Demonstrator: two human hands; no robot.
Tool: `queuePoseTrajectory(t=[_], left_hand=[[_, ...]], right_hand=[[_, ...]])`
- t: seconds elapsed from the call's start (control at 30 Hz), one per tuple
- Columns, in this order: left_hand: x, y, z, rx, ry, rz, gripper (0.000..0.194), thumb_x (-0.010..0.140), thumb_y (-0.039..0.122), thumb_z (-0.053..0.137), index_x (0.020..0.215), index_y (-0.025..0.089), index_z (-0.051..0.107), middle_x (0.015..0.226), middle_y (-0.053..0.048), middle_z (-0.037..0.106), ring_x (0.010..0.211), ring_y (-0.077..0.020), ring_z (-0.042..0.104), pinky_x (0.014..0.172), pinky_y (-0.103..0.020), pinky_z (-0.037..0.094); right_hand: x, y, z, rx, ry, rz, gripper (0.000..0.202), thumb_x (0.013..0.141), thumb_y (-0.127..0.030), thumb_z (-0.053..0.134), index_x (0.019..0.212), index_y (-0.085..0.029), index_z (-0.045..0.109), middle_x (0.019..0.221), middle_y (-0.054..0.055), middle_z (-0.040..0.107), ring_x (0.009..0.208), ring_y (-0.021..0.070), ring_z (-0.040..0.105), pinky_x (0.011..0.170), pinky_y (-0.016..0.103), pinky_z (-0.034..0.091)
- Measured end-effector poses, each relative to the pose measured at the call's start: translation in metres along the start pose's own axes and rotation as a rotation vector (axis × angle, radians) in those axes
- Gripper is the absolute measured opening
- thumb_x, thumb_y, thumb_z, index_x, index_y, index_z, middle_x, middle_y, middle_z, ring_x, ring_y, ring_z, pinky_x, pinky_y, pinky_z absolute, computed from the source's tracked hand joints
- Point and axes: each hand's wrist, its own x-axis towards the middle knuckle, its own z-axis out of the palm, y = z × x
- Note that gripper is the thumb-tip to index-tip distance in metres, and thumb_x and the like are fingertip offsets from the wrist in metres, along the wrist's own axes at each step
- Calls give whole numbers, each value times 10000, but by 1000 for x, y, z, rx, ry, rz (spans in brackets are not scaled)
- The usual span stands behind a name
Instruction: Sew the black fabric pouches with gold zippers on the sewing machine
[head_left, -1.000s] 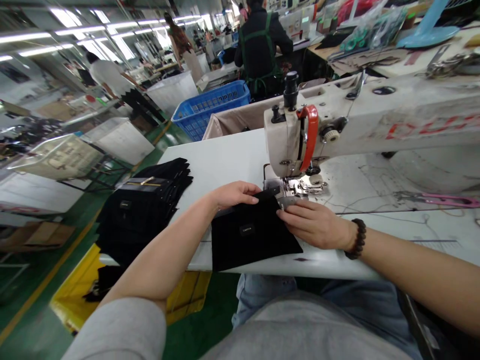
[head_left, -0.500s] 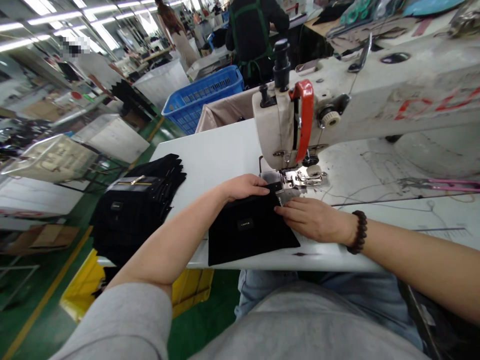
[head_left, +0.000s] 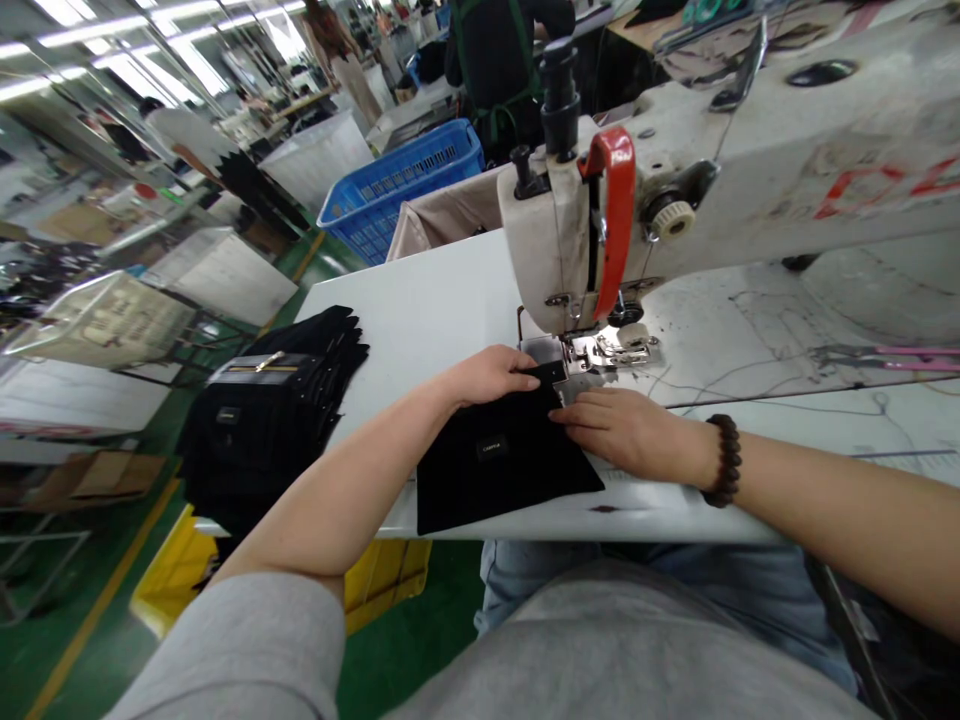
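A black fabric panel (head_left: 517, 470) with a small label lies on the table, its far edge close to the sewing machine's presser foot (head_left: 576, 352). My left hand (head_left: 491, 378) holds the panel near its top edge, thumb on top; its other fingers are partly hidden. At the panel's right edge, my right hand (head_left: 611, 430) grips the cloth between thumb and fingers, with a beaded bracelet on the wrist. The sewing machine (head_left: 547, 240) with a red lever cover stands just beyond both hands.
A stack of black panels (head_left: 270, 400) sits on the table's left end. Pink-handled snips (head_left: 900, 358) and loose threads lie right of the machine. A yellow crate (head_left: 390, 580) is below the table edge, a blue basket (head_left: 405, 175) behind it. Other people work farther back.
The view has shifted slightly, with the machine appearing a little larger. Both hands and the black fabric panel stay in nearly the same place by the presser foot.
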Motion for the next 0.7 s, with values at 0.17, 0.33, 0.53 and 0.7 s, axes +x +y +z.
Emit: queuePoseTrajectory(t=[0.17, 0.33, 0.53, 0.7], left_hand=[[1, 3, 3, 130, 47, -10, 252, 745, 280, 522, 877, 117, 662, 743, -2, 639, 719, -164, 565, 665, -237, 412], [2, 7, 6, 201, 100, -27, 212, 762, 259, 539, 874, 136, 671, 739, 6, 654, 709, -154, 578, 642, -223, 408], [0, 12, 8, 263, 128, -37, 206, 817, 253, 508, 855, 140, 676, 750, 3, 665, 708, -145, 588, 635, -218, 407], [0, 17, 12, 322, 163, -65, 181, 812, 206, 516, 855, 139, 679, 735, -3, 666, 680, -140, 590, 626, -218, 416]], right_hand=[[-3, 1, 2, 26, -25, 24, 251, 860, -79, 423, 750, -106, 647, 901, 88, 685, 749, 172, 592, 669, 301, 518], [-5, 1, 2, 23, -102, 54, 244, 855, -77, 425, 756, -117, 644, 914, 93, 681, 773, 167, 600, 688, 302, 514], [-5, 1, 3, 38, -113, 78, 232, 850, -67, 417, 777, -113, 632, 902, 95, 674, 798, 180, 602, 702, 306, 507], [-5, 0, 4, 44, -208, 153, 200, 848, -74, 410, 793, -119, 597, 814, 91, 651, 713, 169, 587, 632, 288, 477]])
